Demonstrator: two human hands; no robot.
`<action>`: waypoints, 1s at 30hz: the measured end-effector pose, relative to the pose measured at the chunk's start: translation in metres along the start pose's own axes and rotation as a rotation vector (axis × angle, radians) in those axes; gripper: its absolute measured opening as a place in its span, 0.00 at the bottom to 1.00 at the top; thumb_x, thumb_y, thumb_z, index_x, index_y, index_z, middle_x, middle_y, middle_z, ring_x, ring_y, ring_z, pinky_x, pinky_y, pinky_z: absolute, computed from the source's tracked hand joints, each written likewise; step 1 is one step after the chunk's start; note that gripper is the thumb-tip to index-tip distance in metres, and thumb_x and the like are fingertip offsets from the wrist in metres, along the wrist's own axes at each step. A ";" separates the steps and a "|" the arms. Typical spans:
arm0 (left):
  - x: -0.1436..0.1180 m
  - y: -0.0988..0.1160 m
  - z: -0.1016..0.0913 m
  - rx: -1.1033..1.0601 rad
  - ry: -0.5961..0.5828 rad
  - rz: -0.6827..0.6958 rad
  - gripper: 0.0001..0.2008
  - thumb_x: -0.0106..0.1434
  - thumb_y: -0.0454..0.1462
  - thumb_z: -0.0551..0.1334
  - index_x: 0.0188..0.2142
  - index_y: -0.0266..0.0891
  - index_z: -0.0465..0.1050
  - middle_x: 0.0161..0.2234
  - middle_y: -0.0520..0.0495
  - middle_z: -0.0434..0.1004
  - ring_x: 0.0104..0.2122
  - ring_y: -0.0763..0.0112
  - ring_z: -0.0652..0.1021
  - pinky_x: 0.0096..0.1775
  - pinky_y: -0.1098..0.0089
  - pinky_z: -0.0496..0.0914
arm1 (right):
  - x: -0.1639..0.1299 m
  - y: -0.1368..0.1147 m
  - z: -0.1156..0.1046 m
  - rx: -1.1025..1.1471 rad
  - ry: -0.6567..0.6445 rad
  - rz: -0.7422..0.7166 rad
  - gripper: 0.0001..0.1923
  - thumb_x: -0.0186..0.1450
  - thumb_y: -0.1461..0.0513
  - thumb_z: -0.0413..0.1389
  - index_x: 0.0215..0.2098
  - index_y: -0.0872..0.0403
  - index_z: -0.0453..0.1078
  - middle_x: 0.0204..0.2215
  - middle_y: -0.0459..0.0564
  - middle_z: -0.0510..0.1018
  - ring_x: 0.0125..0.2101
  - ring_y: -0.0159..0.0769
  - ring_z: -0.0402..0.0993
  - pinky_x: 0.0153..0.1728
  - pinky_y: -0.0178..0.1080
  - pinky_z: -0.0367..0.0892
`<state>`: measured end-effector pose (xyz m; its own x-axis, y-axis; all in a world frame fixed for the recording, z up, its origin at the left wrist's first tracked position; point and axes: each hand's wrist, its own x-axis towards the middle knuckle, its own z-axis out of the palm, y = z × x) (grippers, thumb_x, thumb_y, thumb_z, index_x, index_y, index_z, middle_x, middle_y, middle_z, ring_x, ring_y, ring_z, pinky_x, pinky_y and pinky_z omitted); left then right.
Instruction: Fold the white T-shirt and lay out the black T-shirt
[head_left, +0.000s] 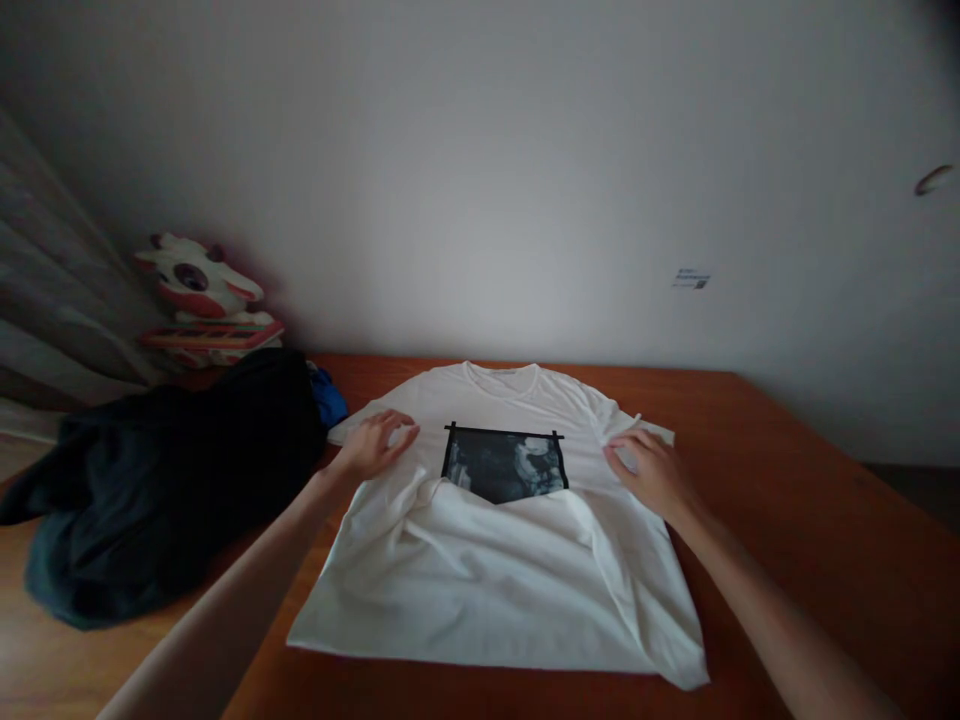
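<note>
1. We saw a white T-shirt (495, 570) lying face up on the wooden desk (787, 480), roughly mid-desk, collar toward the far edge by the wall, hem toward the near edge.
2. Its lower part was bunched and pushed up, covering the bottom of the dark printed panel (504, 464) on the chest.
3. Our left hand (375, 443) rested flat on the shirt's left sleeve area, fingers (397, 428) spread and released, grasping nothing.
4. Our right hand (651, 472) lay on the right sleeve; fingers looked loosely curved on the cloth. We could not tell whether they pinched it.
5. A pile of dark clothing (157, 480) sat at the desk's left edge, just beside the left sleeve, with a blue item (330, 397) poking out at its far side.
6. A white-and-red plush toy (201, 300) sat at the far left corner against the wall.
7. A small sticker (691, 279) was on the wall.
</note>
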<state>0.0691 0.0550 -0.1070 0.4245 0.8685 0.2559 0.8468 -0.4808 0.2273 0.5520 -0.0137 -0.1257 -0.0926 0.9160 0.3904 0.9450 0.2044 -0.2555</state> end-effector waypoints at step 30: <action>-0.070 0.039 0.032 0.050 0.113 -0.062 0.22 0.67 0.50 0.59 0.54 0.42 0.75 0.63 0.34 0.71 0.62 0.45 0.72 0.60 0.45 0.67 | -0.064 0.011 -0.009 -0.010 0.012 0.074 0.27 0.71 0.49 0.42 0.58 0.53 0.68 0.58 0.64 0.75 0.59 0.51 0.71 0.59 0.54 0.66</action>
<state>0.0829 -0.0213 -0.1463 0.3348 0.8758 0.3476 0.8861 -0.4181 0.1998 0.5711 -0.0728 -0.1453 -0.0192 0.9243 0.3812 0.9520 0.1333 -0.2754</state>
